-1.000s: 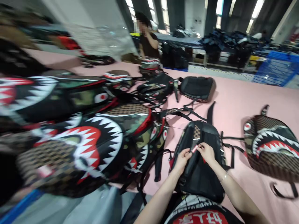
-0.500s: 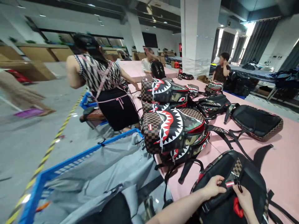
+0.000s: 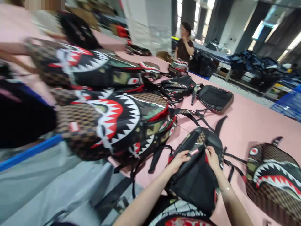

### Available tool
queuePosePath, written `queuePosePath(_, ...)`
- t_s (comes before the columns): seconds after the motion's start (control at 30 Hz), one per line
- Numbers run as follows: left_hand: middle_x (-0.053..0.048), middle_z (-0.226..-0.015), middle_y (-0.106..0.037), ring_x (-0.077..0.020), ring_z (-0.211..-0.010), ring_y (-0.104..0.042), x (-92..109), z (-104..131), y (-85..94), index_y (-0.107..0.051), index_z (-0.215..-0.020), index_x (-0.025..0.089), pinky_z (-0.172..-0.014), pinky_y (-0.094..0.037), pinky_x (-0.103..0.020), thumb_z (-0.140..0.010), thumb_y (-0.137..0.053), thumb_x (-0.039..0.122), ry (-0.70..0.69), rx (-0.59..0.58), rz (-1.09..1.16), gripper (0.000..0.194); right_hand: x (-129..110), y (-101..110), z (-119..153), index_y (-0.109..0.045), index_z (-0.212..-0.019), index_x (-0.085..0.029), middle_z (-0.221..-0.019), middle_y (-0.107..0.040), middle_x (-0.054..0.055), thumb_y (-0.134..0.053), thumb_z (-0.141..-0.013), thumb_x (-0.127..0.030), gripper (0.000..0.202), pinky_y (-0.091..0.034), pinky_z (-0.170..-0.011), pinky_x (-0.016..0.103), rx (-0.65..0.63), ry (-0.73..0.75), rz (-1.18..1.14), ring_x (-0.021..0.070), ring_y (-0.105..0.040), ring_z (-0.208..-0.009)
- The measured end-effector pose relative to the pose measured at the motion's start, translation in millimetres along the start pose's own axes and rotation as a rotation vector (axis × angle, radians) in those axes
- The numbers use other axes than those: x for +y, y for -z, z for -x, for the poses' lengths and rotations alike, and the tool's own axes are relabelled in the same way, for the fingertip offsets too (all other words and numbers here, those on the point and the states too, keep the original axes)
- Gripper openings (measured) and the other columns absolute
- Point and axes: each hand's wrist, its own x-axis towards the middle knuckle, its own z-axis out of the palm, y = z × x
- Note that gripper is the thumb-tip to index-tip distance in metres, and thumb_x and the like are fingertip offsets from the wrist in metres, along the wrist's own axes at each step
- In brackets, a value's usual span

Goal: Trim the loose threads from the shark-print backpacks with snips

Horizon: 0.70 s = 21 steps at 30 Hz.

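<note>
A black backpack (image 3: 195, 175) lies back side up on the pink table, with a brown checkered patch (image 3: 201, 138) near its top. My left hand (image 3: 180, 160) pinches the backpack's back beside a small red-and-white label (image 3: 194, 152). Close by, my right hand (image 3: 213, 157) is closed over the same panel, around a small thin dark item whose kind is blurred. Something red (image 3: 207, 159) shows under its fingers. Below my arms is a dark surface with a white and red print (image 3: 181, 216).
Shark-mouth backpacks (image 3: 117, 122) are stacked at left; another (image 3: 275, 179) lies at right. A black-backed bag (image 3: 215, 97) sits farther along the pink table (image 3: 254, 122). A blue-rimmed bin (image 3: 30, 152) with grey lining stands at lower left. A person (image 3: 184, 45) is across the table.
My view has swung right and down, so the table things appear farther left and the right-hand shark backpack shows. Both hands remain at the black backpack, slightly farther apart.
</note>
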Motion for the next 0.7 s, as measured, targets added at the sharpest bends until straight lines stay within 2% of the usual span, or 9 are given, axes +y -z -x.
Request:
queuePosePath(0.03, -0.007, -0.094, -0.068, -0.016, -0.077, -0.062, -0.2, -2.8, 1.7, -0.058, -0.106, 0.014, -0.078, -0.045, -0.029, -0.054, -0.078, 0.026, 0.021, -0.019, 0.022, 0.057, 3.7, 4.5, -1.6, -0.055, -0.097, -0.017, -0.093, -0.061, 0.007, -0.04, -0.085, -0.034, 0.025, -0.046, -0.076, 0.034, -0.018, 0.077, 0.049, 0.0196, -0.058, -0.085)
queuePosePath(0.23, -0.007, -0.099, -0.068, -0.0155, -0.079, -0.064, 1.2, -5.2, 7.5, -0.058, -0.108, 0.016, -0.078, -0.047, -0.028, -0.056, -0.078, 0.021, 0.088, -0.052, 0.097, 0.056, 18.1, 27.6, -14.8, -0.059, -0.088, -0.018, -0.086, -0.061, 0.004, -0.055, -0.079, -0.018, 0.011, -0.042, -0.077, 0.033, -0.1, 0.206, 0.151, 0.0189, -0.055, -0.082)
queuePosePath(0.43, -0.008, -0.099, -0.069, -0.0156, -0.077, -0.065, 2.2, -5.9, 9.9, -0.058, -0.11, 0.014, -0.074, -0.049, -0.027, -0.056, -0.078, 0.018, 0.105, -0.065, 0.145, 0.057, 10.6, 35.4, -34.5, -0.061, -0.09, -0.02, -0.088, -0.063, 0.003, -0.062, -0.079, -0.018, 0.011, -0.037, -0.078, 0.033, -0.27, 0.37, 0.181, 0.0195, -0.054, -0.085)
queuePosePath(0.7, -0.009, -0.096, -0.07, -0.0162, -0.074, -0.065, 2.6, -6.5, 13.1, -0.056, -0.114, 0.014, -0.072, -0.05, -0.028, -0.059, -0.076, 0.016, 0.136, -0.1, 0.172, 0.059, 7.3, 31.6, -56.3, -0.061, -0.09, -0.019, -0.089, -0.063, 0.003, -0.063, -0.079, -0.019, 0.011, -0.035, -0.077, 0.032, -0.403, 0.473, 0.183, 0.0188, -0.054, -0.085)
